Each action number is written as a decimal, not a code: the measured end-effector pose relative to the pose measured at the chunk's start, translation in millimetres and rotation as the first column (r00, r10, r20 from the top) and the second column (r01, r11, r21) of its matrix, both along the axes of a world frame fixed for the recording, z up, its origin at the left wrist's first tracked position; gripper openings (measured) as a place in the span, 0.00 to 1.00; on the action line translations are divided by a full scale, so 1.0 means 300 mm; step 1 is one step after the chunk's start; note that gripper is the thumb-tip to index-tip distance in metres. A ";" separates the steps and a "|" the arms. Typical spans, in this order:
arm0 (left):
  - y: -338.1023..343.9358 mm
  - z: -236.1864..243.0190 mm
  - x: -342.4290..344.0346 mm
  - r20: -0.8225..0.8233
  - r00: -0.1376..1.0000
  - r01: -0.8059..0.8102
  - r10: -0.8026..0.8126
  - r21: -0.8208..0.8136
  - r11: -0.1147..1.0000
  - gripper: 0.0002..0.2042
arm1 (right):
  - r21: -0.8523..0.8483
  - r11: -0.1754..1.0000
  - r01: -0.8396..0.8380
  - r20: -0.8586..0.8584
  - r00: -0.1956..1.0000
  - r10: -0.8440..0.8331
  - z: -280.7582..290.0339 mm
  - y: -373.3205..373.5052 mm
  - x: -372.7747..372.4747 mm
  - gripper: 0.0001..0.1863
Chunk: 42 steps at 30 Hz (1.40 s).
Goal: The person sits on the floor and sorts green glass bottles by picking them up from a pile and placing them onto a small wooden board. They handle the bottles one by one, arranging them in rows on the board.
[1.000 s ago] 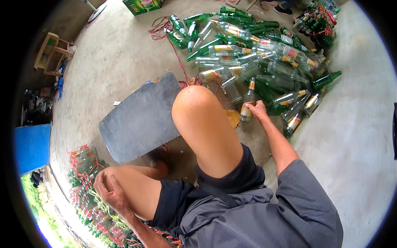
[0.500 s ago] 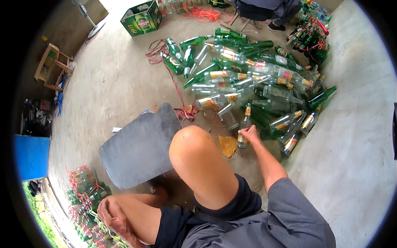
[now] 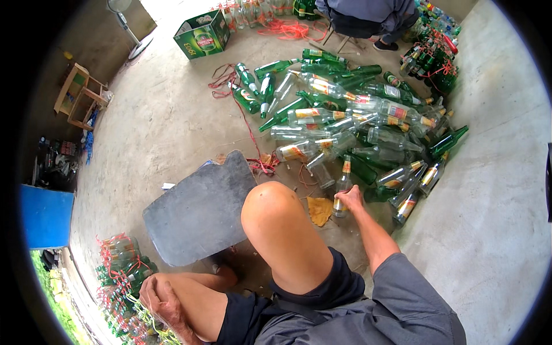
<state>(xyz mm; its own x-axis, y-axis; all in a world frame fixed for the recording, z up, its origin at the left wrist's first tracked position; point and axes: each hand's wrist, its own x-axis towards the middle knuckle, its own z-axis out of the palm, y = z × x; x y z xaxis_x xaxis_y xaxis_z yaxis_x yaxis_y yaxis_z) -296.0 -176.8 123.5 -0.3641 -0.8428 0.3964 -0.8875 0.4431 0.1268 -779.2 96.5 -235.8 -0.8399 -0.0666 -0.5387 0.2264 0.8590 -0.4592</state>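
My right hand (image 3: 351, 198) grips a clear glass bottle (image 3: 345, 181) with an orange-yellow label low on its side. The bottle is nearly upright, neck pointing away from me, at the near edge of a heap of bottles. Clear and green bottles (image 3: 382, 155) lie on their sides in that heap. Next to the held bottle, a flat yellowish-brown scrap (image 3: 319, 211) is on the floor. My left hand (image 3: 161, 300) lies over my left knee, fingers stretched out, with nothing in it.
A grey board (image 3: 198, 213) lies left of my raised right knee. Bottles bundled with pink cord (image 3: 121, 270) stand near left. Red cord (image 3: 253, 141) trails across the floor. Farther off are a green carton (image 3: 201, 35) and a seated person (image 3: 368, 17). A wall (image 3: 494, 172) bounds the right.
The whole view has shifted slightly, so things appear a little lower. My right hand keeps its hold on the bottle, and my left hand stays on the knee.
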 end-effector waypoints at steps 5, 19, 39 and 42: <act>0.039 0.019 -0.060 0.014 1.000 -0.021 0.021 -0.006 1.000 0.16 | -0.032 0.999 0.005 -0.068 0.998 -0.007 0.035 0.080 0.039 0.39; -0.003 0.019 0.080 -0.057 0.997 0.056 -0.055 0.011 0.998 0.19 | -0.392 0.912 -0.120 -0.277 0.961 0.007 0.178 0.135 0.125 0.36; -0.006 0.226 -0.325 -0.777 0.617 0.508 -0.125 0.272 0.817 0.21 | -0.438 0.419 -0.795 -0.768 0.573 0.286 1.196 -0.651 0.168 0.38; -0.046 0.335 -0.438 -0.821 0.557 0.568 -0.124 0.268 0.779 0.23 | -0.356 0.259 -0.898 -0.851 0.426 0.306 1.274 -0.744 0.272 0.36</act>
